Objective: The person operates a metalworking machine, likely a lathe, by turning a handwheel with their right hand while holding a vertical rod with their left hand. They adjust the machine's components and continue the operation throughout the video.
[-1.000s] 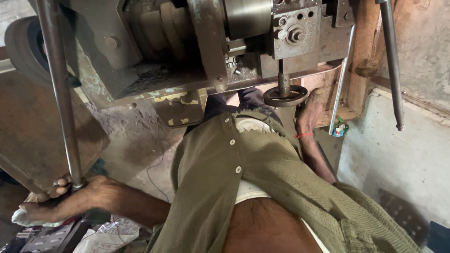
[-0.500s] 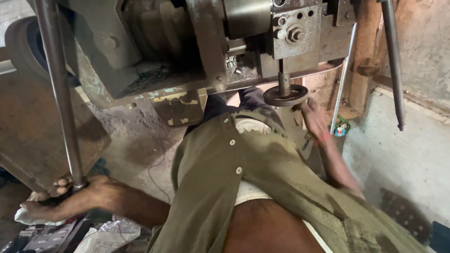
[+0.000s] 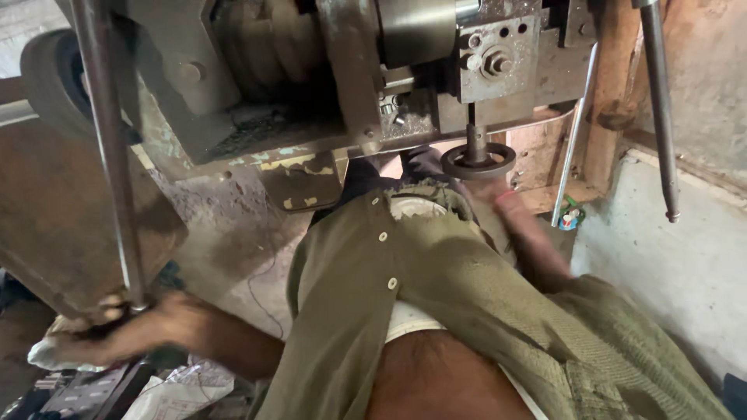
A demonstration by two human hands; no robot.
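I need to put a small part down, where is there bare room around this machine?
Bare concrete floor lies between the machine's base and the olive shirt. The grey ledge right of the right hand is bare too. Crowded: papers and clutter beside the left hand gripping the steel rod.

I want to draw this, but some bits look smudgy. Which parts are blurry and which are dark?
Head view: the right hand by the black ring is smeared with motion blur; the left hand at the foot of the metal rod is soft and shadowed; the lower left corner is dark; daylight brightens the grey wall; the machine looks fairly sharp.
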